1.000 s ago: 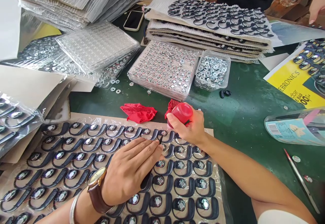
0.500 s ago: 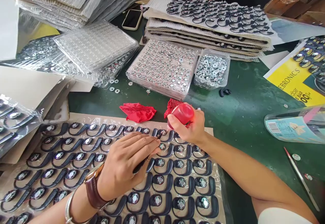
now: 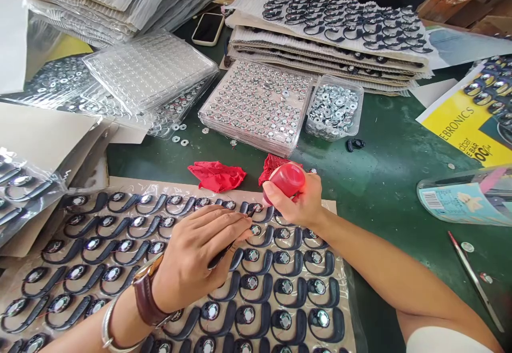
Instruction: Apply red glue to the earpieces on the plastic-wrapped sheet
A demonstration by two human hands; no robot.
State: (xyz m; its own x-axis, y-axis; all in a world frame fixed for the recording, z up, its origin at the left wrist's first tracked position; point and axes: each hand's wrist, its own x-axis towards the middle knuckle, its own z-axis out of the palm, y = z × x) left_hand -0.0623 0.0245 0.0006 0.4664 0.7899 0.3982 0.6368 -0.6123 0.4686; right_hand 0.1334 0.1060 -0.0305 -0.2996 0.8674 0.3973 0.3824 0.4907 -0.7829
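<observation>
My right hand (image 3: 300, 195) is wrapped around a red squeeze bottle (image 3: 288, 178), tipped down over the top row of black hook-shaped parts. Its nozzle is hidden behind my fingers. Close by on the left, my left hand (image 3: 212, 241) is closed on dark tweezers (image 3: 219, 258), whose tip shows beyond the fingers at a hook-shaped part (image 3: 258, 208) in that row. Several rows of these black ear-hook pieces (image 3: 283, 287), each with a round silver disc, lie on a plastic-covered cardboard sheet (image 3: 328, 203) under my hands.
Two crumpled red cloths (image 3: 217, 176) lie beyond the sheet. Behind them stand stacked clear trays of round discs (image 3: 256, 105) and a tub of washers (image 3: 335, 109). A layered stack of hook parts (image 3: 328, 65), a phone (image 3: 208, 29) and a red-tipped metal tool (image 3: 476, 281) lie around.
My hands, the bottle and the tweezers stay almost in place. At the far edge, another person's hand has come down to the hook parts on the layered stack.
</observation>
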